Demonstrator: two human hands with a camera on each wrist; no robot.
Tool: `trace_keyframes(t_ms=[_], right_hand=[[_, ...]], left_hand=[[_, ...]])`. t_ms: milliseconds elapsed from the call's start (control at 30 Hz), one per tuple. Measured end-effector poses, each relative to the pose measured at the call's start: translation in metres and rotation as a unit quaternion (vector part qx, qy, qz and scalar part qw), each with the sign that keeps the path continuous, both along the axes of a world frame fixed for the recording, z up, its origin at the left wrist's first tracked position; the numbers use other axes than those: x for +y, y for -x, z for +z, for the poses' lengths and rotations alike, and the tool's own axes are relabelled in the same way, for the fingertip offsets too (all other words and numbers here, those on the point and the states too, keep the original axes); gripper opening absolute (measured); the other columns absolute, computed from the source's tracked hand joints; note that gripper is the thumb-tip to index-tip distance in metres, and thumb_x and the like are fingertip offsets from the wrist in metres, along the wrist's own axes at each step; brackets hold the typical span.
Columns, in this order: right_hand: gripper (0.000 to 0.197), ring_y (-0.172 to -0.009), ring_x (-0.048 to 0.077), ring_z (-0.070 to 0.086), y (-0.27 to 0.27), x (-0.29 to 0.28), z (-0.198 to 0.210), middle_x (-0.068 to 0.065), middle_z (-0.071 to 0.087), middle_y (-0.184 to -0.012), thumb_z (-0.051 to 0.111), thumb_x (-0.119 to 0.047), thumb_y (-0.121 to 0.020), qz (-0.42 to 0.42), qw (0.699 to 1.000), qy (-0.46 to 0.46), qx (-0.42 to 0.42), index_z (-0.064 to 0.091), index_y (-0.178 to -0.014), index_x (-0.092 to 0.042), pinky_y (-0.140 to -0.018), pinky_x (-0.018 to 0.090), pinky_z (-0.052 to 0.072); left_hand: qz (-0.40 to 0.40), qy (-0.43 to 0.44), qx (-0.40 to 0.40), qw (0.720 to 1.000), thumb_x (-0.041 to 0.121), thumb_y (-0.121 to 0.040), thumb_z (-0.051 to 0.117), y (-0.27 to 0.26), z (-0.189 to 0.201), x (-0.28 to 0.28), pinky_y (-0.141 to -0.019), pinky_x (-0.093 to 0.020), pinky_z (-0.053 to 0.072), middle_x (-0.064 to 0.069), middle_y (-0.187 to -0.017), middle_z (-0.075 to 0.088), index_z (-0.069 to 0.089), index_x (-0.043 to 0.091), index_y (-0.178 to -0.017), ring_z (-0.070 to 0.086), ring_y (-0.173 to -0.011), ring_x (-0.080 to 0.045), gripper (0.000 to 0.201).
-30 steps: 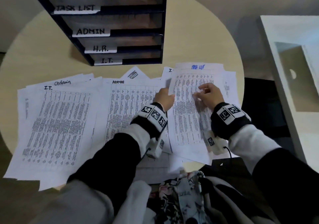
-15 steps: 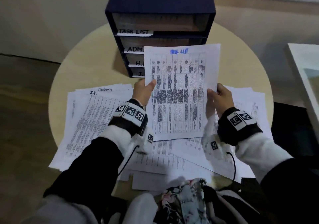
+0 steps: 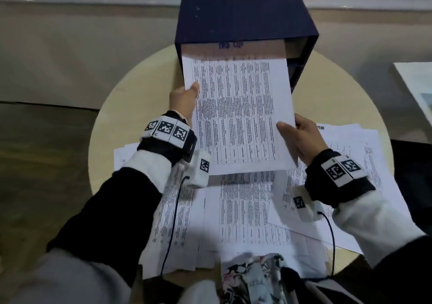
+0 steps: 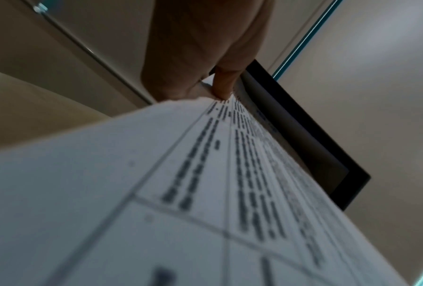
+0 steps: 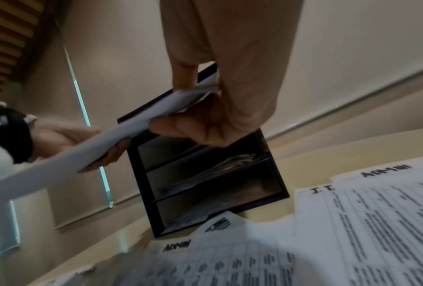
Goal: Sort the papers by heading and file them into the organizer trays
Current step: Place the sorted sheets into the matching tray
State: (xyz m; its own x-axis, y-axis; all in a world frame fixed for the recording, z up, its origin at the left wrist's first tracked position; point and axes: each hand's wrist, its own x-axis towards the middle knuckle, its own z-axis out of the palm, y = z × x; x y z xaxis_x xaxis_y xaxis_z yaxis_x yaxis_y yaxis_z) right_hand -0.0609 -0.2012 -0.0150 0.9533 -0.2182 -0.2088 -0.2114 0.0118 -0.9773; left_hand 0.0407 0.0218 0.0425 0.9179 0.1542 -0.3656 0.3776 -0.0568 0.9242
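Holding the sheet (image 3: 238, 114) by both side edges, you have its top end inside the top tray of the organizer (image 3: 245, 11) — your left hand (image 3: 183, 102) pinches the left edge, your right hand (image 3: 301, 140) the lower right edge, thumb on top. Other papers (image 3: 245, 212) lie spread on the round surface (image 3: 140, 88) below, some headed ADMIN and I.T.

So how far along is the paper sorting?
Early days. A middle tray of the organizer already holds some papers. Both hands, left and right, are sliding one sheet into the top tray. Many papers, some headed ADMIN and I.T., still cover the table.
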Motion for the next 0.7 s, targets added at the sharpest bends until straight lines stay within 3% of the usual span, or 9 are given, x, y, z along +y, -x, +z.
trace_keyframes(t_ms=[133,267,300,367,433,500,567,633,700], right_hand=[[0.013,-0.056,0.007,0.064,0.014,0.002,-0.002,-0.005,0.070,-0.074,0.053,-0.006,-0.091,-0.009,1.000,-0.013,0.023,0.062,-0.094,-0.015,-0.045,0.019,0.048],[0.017,-0.043,0.006,0.055,0.000,0.010,0.020,0.005,0.060,-0.080,0.051,-0.005,-0.092,-0.099,0.994,-0.047,-0.009,0.053,-0.109,-0.008,-0.033,0.014,0.039],[0.018,-0.041,0.005,0.052,-0.007,0.013,0.028,0.004,0.059,-0.080,0.049,-0.005,-0.093,-0.112,0.992,-0.051,-0.021,0.052,-0.110,-0.008,-0.032,0.013,0.036],[0.018,-0.043,0.006,0.051,-0.025,0.020,0.047,0.002,0.059,-0.082,0.043,-0.005,-0.095,-0.114,0.990,-0.069,-0.041,0.050,-0.112,-0.010,-0.031,0.013,0.032],[0.019,-0.051,0.010,0.054,-0.046,0.022,0.063,0.003,0.060,-0.087,0.037,-0.004,-0.097,-0.114,0.988,-0.090,-0.044,0.047,-0.110,-0.013,-0.031,0.013,0.030],[0.018,-0.058,0.013,0.050,-0.068,0.022,0.078,0.003,0.057,-0.088,0.035,-0.003,-0.096,-0.112,0.989,-0.092,-0.028,0.047,-0.101,-0.015,-0.033,0.013,0.031],[0.017,-0.055,0.011,0.047,-0.085,0.021,0.090,0.005,0.051,-0.085,0.034,0.000,-0.095,-0.108,0.988,-0.108,-0.019,0.045,-0.097,-0.013,-0.036,0.013,0.035],[0.012,-0.050,0.009,0.052,-0.098,0.023,0.098,0.006,0.044,-0.079,0.034,0.003,-0.095,-0.114,0.983,-0.142,-0.022,0.040,-0.090,-0.007,-0.039,0.014,0.041],[0.022,-0.053,0.009,0.055,-0.106,0.026,0.101,0.006,0.042,-0.075,0.037,0.004,-0.094,-0.144,0.979,-0.144,-0.018,0.038,-0.077,-0.008,-0.043,0.014,0.046]], left_hand=[[-0.038,0.013,0.007,0.999,0.023,-0.096,0.046,-0.022,0.010,-0.003,-0.105,-0.042,0.041,-0.018,-0.130,0.054,0.053,-0.002,-0.121,0.053,-0.120,-0.031,0.036],[-0.075,0.027,0.006,0.997,0.014,-0.094,0.047,-0.037,0.006,0.000,-0.086,-0.033,0.051,-0.005,-0.083,0.060,0.052,0.012,-0.076,0.059,-0.075,-0.017,0.020],[-0.089,0.036,0.005,0.995,0.013,-0.093,0.048,-0.037,0.004,0.002,-0.083,-0.032,0.053,-0.005,-0.079,0.063,0.055,0.007,-0.078,0.062,-0.072,-0.017,0.018],[-0.111,0.042,-0.002,0.993,0.017,-0.091,0.052,-0.030,0.004,0.005,-0.096,-0.047,0.047,-0.012,-0.104,0.066,0.060,0.003,-0.096,0.063,-0.099,-0.027,0.017],[-0.098,0.050,-0.028,0.994,0.021,-0.094,0.051,-0.021,0.008,0.007,-0.099,-0.049,0.045,-0.014,-0.119,0.061,0.058,0.003,-0.110,0.058,-0.111,-0.031,0.025],[-0.088,0.064,-0.069,0.992,0.023,-0.098,0.044,-0.019,0.010,0.010,-0.080,-0.031,0.056,-0.011,-0.115,0.063,0.055,0.005,-0.113,0.067,-0.090,-0.020,0.026],[-0.083,0.035,-0.110,0.990,0.027,-0.098,0.043,-0.020,0.011,0.012,-0.054,-0.016,0.051,-0.004,-0.096,0.065,0.054,0.013,-0.098,0.064,-0.060,-0.007,0.019],[-0.077,-0.022,-0.162,0.984,0.026,-0.096,0.048,-0.021,0.011,0.013,-0.058,-0.017,0.049,0.001,-0.082,0.061,0.052,0.018,-0.084,0.060,-0.061,-0.007,0.015],[-0.077,-0.128,-0.220,0.964,0.019,-0.093,0.052,-0.023,0.009,0.014,-0.074,-0.012,0.044,-0.001,-0.090,0.059,0.056,0.017,-0.086,0.057,-0.079,-0.012,0.008]])
